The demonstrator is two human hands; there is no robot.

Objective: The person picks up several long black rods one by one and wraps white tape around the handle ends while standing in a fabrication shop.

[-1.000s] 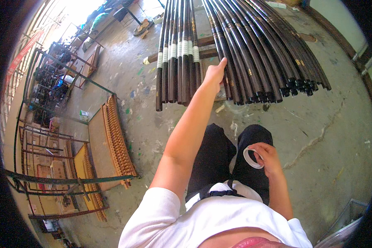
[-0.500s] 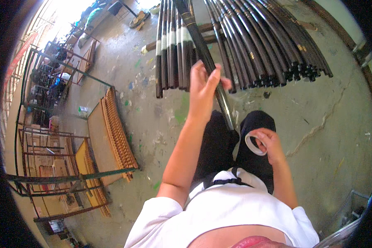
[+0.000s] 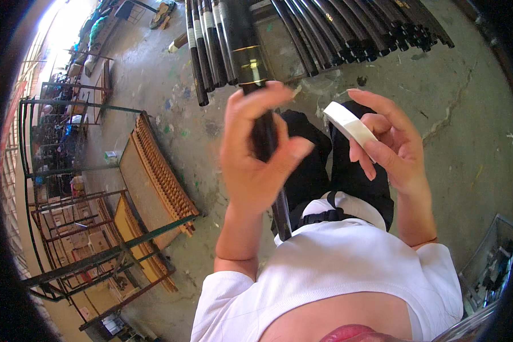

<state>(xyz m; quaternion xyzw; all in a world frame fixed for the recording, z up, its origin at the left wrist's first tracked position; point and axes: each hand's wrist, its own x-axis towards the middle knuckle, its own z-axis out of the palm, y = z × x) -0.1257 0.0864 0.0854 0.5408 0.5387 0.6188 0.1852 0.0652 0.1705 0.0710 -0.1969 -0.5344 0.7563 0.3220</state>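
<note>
My left hand (image 3: 239, 176) is curled loosely round a long dark pole (image 3: 249, 60) with thin gold bands. The pole's far end leaves the upper edge of the view, and its near tip comes down toward my white shirt. Thumb and fingertips do not meet around it. To the right, my right hand (image 3: 403, 151) pinches a roll of white tape (image 3: 349, 124) between thumb and fingers, its index finger raised. The roll is turned with its outer edge toward me, apart from the pole.
Beyond my hands lie poles with white wrapped bands (image 3: 199, 43) at left and many plain dark poles (image 3: 353, 40) at right, near a crossbar (image 3: 179, 43). A metal rack (image 3: 111, 251) with ridged brown pieces (image 3: 164, 171) stands left. A crate (image 3: 484, 256) sits lower right.
The pole has come nearer to me, and my left hand has risen with it. My right hand has lifted the tape roll from near my knee and turned it.
</note>
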